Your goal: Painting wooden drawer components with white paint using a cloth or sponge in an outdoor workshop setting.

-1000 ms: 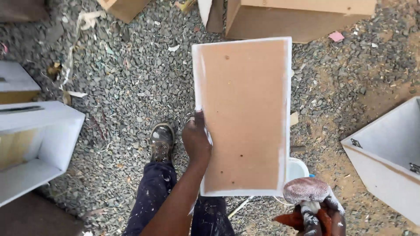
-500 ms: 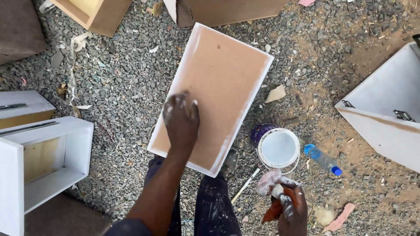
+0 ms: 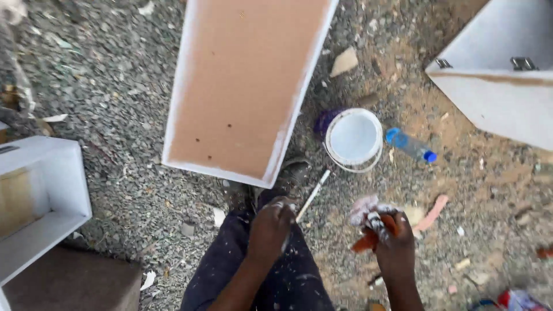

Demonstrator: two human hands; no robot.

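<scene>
Below, on loose grey gravel (image 3: 115, 69), a flat brown rectangular board with white-painted edges (image 3: 242, 86) lies at twelve o'clock, apart from both hands. At six o'clock the left hand (image 3: 271, 227) rests curled on a dark trouser leg, gripping nothing visible; the right hand (image 3: 394, 247) clasps an orange-handled, paint-caked brush (image 3: 371, 222). At one o'clock a round white paint bucket (image 3: 353, 138) holds white paint, beside a blue-capped clear plastic bottle (image 3: 410, 145).
</scene>
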